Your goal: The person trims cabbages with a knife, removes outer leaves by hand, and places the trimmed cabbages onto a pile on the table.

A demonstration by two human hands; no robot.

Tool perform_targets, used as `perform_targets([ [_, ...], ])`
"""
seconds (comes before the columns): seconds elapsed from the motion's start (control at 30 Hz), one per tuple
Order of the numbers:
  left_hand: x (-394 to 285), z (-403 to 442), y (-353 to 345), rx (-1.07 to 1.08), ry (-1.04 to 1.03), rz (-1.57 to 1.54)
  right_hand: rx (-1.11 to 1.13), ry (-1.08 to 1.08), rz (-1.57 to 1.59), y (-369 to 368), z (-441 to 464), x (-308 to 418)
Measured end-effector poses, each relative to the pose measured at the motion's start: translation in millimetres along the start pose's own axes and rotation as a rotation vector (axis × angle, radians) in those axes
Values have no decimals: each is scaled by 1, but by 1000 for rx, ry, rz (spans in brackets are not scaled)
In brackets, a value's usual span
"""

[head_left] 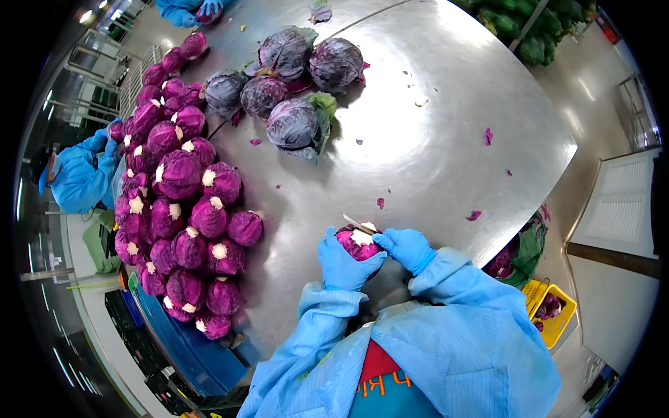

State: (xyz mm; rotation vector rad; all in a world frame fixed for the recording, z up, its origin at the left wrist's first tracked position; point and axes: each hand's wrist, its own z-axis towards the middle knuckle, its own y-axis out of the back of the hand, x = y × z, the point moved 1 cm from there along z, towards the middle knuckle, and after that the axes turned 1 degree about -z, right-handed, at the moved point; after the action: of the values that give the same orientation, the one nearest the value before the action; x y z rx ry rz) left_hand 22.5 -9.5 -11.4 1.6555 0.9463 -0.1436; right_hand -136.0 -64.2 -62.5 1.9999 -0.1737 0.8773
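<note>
In the head view, a trimmed red cabbage [354, 252] sits in my gloved left hand [345, 266], fingers wrapped round its side and underneath. Its cut white stem end faces up. My gloved right hand [408, 249] is closed on a knife [357, 223], whose blade lies across the pale stem end; the handle is hidden in the fist. To the left is a large heap of peeled red cabbages [179, 174], many with white cut stems showing. Beyond my hands rest several untrimmed cabbages [291, 124] with dull outer leaves.
Leaf scraps [474, 216] dot the steel table [432, 160]. A green mesh sack [531, 254] and a yellow crate [550, 317] holding purple pieces are at right. A blue bin [185, 348] stands lower left. One co-worker [83, 174] is at left, another [182, 10] at the top.
</note>
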Motion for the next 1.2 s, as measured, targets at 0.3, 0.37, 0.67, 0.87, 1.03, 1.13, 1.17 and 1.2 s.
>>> perform_targets([
  [0.3,8,-10,-5,-65,-98,15,-161,141,410,20,8,18],
  [0.37,1,-12,-4,-86,-102,39,-120,162,344,16,16,17],
  [0.67,1,-19,15,43,-196,114,221,100,213,36,26,24],
  [0.87,-9,-17,-7,-185,-321,419,100,91,-65,32,-5,63],
  [1.03,-4,-17,-8,-39,-246,361,85,77,-91,29,-5,57],
  [1.13,-11,-24,4,-41,-286,333,-17,107,18,20,-6,43],
  [1.17,-8,-25,5,-48,-287,289,-1,27,112,22,-6,37],
  [1.2,-6,-25,6,-56,-292,245,12,-53,205,29,-3,30],
])
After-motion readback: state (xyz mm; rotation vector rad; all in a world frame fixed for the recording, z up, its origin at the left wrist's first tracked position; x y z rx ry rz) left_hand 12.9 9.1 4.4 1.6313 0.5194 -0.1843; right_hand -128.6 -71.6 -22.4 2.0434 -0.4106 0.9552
